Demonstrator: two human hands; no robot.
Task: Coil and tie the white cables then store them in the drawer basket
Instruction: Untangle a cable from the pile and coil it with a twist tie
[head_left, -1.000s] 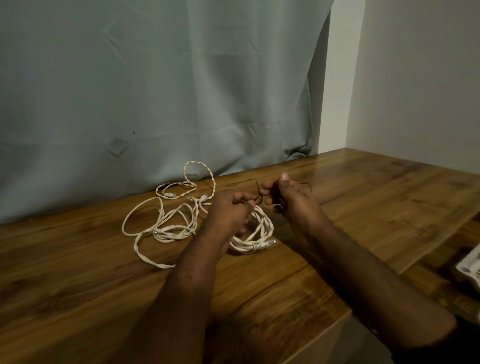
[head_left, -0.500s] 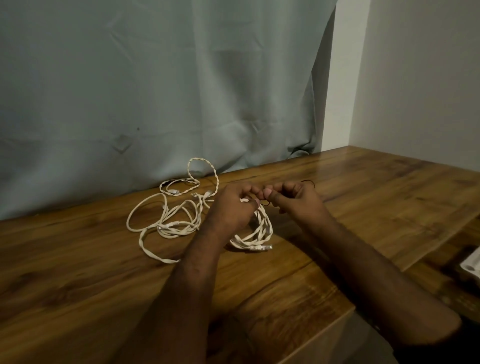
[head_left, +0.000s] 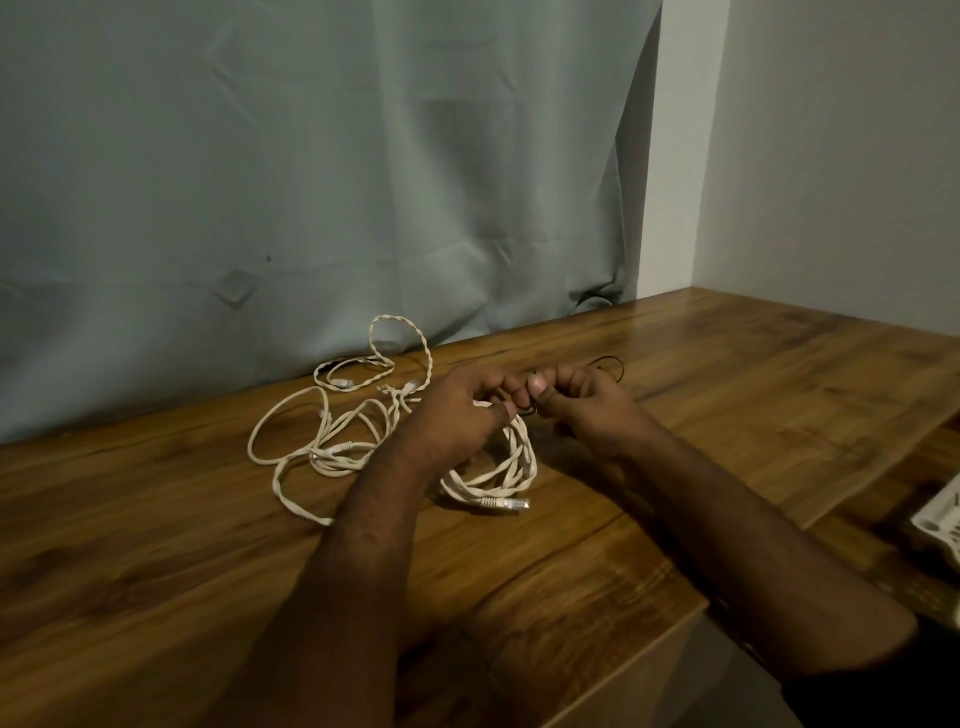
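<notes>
On a wooden table (head_left: 727, 395) with a glossy, strongly grained brown top, a tangle of thin white cables (head_left: 332, 441) lies in loose rounded loops near the back edge. One strand (head_left: 400, 332) is twisted like rope and arches up in a narrow loop against the wrinkled grey-green cloth (head_left: 311, 182) hanging behind the table. Nearer the front, a coiled bundle (head_left: 498, 467) of the same smooth white cord rests on the wood, with a ribbed clear plug (head_left: 504, 503) poking out at its lower edge. The left hand (head_left: 457, 415) is curled over this bundle, its fingers bent round the white cord. The right hand (head_left: 587, 400) is just beside it, fingertips meeting the left hand's, and its bent fingers pinch a thin dark tie (head_left: 610, 361), a wiry strand that curves up in a small loop behind the knuckles. Both forearms reach in from the lower edge. At the right edge, on a lower wooden surface, the corner of a white perforated plastic basket (head_left: 940, 519) shows. A plain pale wall (head_left: 831, 156) fills the right side.
</notes>
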